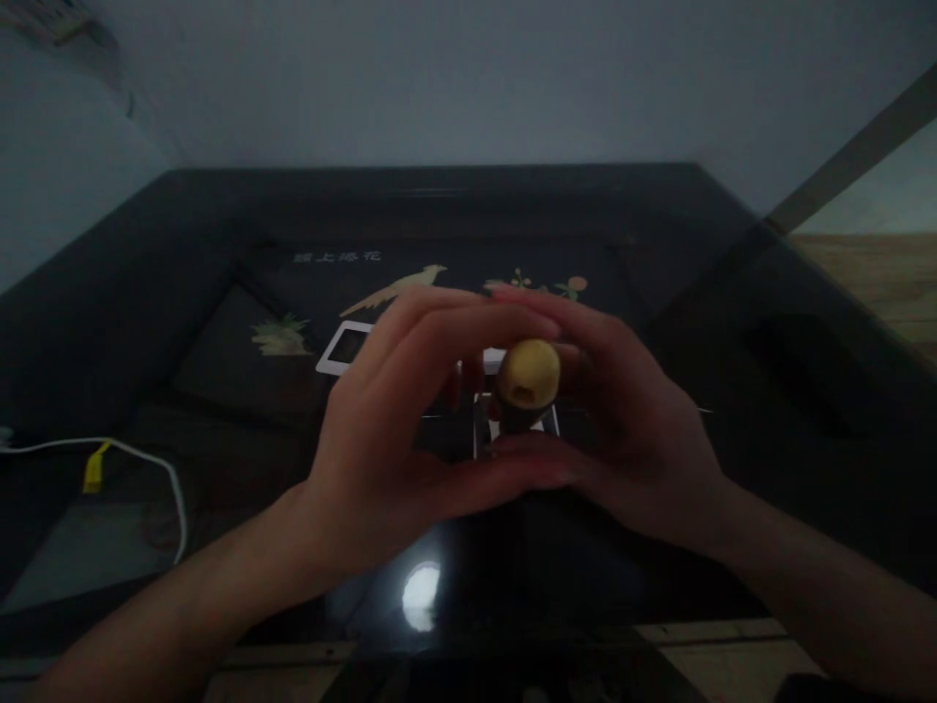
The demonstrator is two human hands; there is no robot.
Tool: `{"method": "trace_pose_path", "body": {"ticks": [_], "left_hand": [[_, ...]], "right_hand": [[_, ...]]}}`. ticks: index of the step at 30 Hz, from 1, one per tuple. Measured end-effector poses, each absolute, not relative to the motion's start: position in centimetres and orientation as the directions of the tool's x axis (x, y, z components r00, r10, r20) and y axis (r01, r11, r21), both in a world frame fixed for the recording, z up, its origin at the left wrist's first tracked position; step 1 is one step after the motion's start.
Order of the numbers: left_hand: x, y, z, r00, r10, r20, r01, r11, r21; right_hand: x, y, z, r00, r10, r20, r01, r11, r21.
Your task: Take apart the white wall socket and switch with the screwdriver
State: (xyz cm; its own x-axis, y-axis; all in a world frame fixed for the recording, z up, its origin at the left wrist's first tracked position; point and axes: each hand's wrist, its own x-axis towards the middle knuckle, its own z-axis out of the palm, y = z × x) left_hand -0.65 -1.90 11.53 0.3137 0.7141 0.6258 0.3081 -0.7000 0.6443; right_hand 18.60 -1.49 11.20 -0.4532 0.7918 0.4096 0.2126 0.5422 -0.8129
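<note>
Although the left hand (373, 430) and right hand (651, 430) curled around a yellow-ended dark handle (532, 376) above the black table (644, 576), whether their fingers (468, 330) clamped it was indiscernible.

Room runs along both sides; the middle is blocked.
A hand could pass over the black tabletop (732, 332) to the right of the right hand (648, 430), or between the left hand (381, 420) and the white cable (139, 448) with its yellow tag (94, 469). The two hands and an upright yellow-topped handle (533, 373) between them bar the centre; the wall (439, 78) closes the far edge.
</note>
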Motion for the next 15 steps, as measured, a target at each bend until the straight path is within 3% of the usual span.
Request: {"method": "trace_pose_path", "body": {"ticks": [3,6,9,15], "left_hand": [[-0.2,-1.6,10.6,0.361,0.767,0.53,0.376,-0.64,0.67],[0.6,-1.0,9.3,0.561,0.765,0.317,0.563,-0.633,0.531],[1.2,-0.8,7.7,0.65,0.752,0.112,0.648,-0.625,0.435],[1.7,-1.2,5.9,0.689,0.723,-0.044,0.689,-0.635,0.349]], "right_hand": [[20.3,-1.3,10.3,-0.301,0.844,0.444,0.273,0.522,-0.808],[21.9,-1.3,9.0,-0.084,0.86,0.504,0.295,0.505,-0.811],[22.6,-1.7,7.7,0.074,0.813,0.577,0.304,0.533,-0.79],[22.8,-2.6,6.9,0.105,0.795,0.597,0.477,0.487,-0.732]]}}
